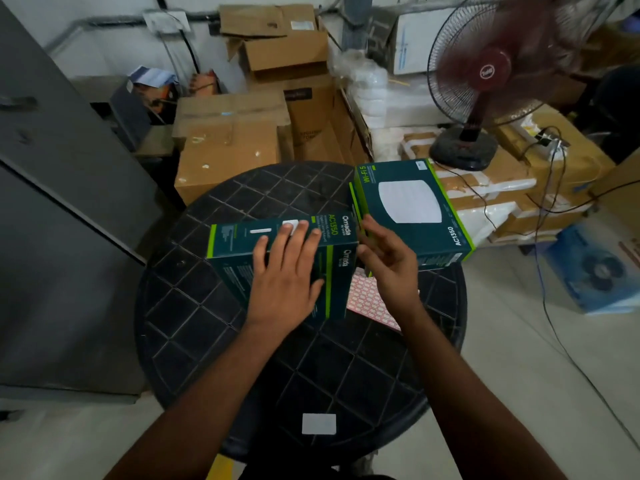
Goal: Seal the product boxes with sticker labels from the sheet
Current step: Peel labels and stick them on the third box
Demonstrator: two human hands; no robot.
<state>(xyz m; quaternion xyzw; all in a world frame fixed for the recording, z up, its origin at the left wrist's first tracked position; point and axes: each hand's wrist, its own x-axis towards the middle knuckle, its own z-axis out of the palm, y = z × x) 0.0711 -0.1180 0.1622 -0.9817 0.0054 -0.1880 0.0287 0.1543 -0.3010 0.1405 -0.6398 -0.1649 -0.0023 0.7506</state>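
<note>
A dark teal product box (242, 244) with green stripes stands tilted on edge on the round black table (214, 341). My left hand (287, 271) lies flat over it, straight fingers reaching onto its top edge beside a white sticker (290, 225). My right hand (389, 258) hovers just right of that box with fingers loosely bent; whether it pinches a sticker cannot be told. A second teal box (412, 206) lies flat at the table's far right. The red-and-white sticker sheet (363, 299) lies under my right wrist, partly hidden.
A white rectangular label (318, 423) lies at the table's near edge. Brown cartons (228, 143) are stacked behind the table. A running red fan (485, 74) stands at the back right, with cables (550, 258) trailing down. A grey cabinet (52, 202) fills the left.
</note>
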